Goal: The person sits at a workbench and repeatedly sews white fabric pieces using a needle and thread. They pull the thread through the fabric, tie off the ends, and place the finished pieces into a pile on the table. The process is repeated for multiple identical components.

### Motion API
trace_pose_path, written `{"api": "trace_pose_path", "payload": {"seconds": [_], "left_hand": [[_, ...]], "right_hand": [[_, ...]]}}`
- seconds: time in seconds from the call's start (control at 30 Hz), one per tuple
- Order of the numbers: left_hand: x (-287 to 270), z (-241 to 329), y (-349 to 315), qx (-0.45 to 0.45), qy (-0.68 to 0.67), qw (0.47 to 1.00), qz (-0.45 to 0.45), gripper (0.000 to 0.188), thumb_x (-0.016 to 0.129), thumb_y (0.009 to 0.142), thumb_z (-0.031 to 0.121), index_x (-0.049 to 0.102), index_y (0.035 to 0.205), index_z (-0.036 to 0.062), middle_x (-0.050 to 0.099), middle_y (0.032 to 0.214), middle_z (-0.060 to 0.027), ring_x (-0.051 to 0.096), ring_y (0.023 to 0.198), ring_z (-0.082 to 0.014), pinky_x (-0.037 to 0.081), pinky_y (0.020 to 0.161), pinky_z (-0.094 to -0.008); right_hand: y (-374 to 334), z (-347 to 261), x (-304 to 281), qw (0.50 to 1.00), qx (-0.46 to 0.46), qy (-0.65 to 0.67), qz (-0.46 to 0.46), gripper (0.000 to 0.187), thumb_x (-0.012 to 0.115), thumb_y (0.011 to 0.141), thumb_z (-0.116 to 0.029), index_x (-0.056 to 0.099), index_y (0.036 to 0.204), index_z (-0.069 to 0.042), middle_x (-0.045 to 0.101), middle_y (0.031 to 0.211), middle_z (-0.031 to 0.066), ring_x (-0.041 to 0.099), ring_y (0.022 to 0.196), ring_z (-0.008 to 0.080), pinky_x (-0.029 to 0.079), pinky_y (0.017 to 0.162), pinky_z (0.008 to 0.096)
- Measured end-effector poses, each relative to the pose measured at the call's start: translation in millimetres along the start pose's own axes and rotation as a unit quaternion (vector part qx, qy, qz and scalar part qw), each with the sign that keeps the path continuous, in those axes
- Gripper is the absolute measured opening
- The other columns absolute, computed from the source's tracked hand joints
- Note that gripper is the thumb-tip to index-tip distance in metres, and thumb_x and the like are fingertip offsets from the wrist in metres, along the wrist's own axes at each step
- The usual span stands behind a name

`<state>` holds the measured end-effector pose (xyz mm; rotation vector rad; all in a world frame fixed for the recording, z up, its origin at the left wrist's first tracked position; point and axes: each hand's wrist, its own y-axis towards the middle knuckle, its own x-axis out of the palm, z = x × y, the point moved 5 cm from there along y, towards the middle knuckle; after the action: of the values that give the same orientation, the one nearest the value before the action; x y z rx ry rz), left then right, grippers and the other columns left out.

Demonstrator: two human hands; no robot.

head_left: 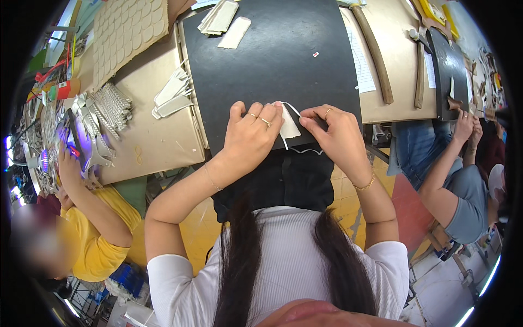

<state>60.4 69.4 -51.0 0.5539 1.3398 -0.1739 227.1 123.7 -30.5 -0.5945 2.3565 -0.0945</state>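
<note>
Near the front edge of a black work mat (261, 71), a small cream tab-shaped piece (289, 128) lies under the fingertips of my left hand (253, 131). That hand is closed, its fingers pressing the piece at its rounded far end. A thin white strip (293, 109) curves round this end and runs to my right hand (339, 136), where thumb and index finger pinch it. Loose lengths of white strip hang past the near side of the piece, over the mat's edge. My left fingers hide part of the piece.
Stacked cream tabs (219, 17) and a single tab (235, 32) lie at the mat's far side. White strapped pieces (174, 94) sit to the left, beside braided straps (111, 106). A wooden stick (373, 54) and a hammer (420, 71) lie right. People work on both sides.
</note>
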Motion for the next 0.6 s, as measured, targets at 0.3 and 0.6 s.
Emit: {"api": "trace_pose_path", "payload": {"seconds": [0.3,0.6], "left_hand": [[4,-4,1,-0.006,-0.006,1.0,0.003,0.034,0.074,0.092,0.019,0.068,0.122,0.0033,0.066,0.101,-0.0012,0.063,0.089,-0.0164,0.039,0.086,-0.0397],[1,0,3,0.021,0.042,0.999,-0.004,0.038,0.074,0.092,0.019,0.067,0.126,0.0029,0.066,0.103,-0.0017,0.061,0.083,-0.0145,0.038,0.088,-0.039]], "right_hand": [[-13,1,15,0.999,-0.033,0.005,-0.015,0.022,0.075,0.092,-0.01,0.076,0.113,-0.002,0.072,0.089,0.0133,0.07,0.073,0.0267,0.054,0.069,0.0342],[-35,-6,21,0.964,-0.155,-0.211,0.052,0.037,0.072,0.083,-0.003,0.077,0.119,-0.01,0.056,0.082,0.0062,0.063,0.059,0.0239,0.052,0.055,0.0345]]}}
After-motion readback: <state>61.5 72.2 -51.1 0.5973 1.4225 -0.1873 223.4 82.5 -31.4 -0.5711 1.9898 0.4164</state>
